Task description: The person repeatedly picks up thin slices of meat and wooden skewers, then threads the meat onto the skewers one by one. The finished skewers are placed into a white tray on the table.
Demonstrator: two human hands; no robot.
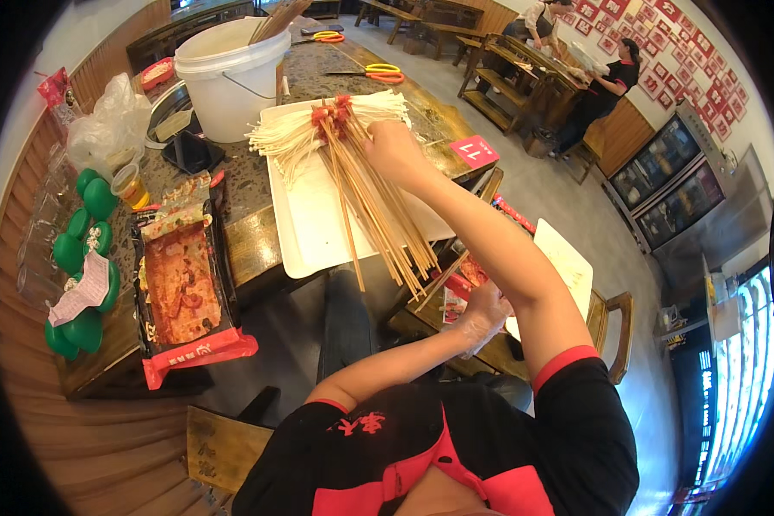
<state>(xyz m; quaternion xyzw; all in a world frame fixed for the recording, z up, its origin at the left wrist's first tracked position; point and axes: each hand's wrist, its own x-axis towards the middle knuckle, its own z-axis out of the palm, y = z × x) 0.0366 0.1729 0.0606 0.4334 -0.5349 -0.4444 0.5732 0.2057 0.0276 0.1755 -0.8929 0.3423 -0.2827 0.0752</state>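
Enoki mushroom bundles (290, 138) on bamboo skewers (380, 226) lie across a white tray (309, 248), with red paste where the sticks enter them. My right hand (393, 151) is bare and reaches over the tray, fingers curled at the upper part of the skewers. Whether it grips one is hidden. My left hand (484, 316), in a clear plastic glove, is lower right beside an opened red packet (455, 284) with red food in it. Its fingertips are partly hidden. Close by stands another white tray (564, 264) with pale bits on it.
A white bucket (229, 84) holding sticks stands on the stone-topped table (245, 174). Two pairs of scissors (384, 73) lie beyond. At left are an opened pack of red-sauced food (184, 284), a cup (131, 186) and green containers (84, 329). Two people (603, 90) are farther off.
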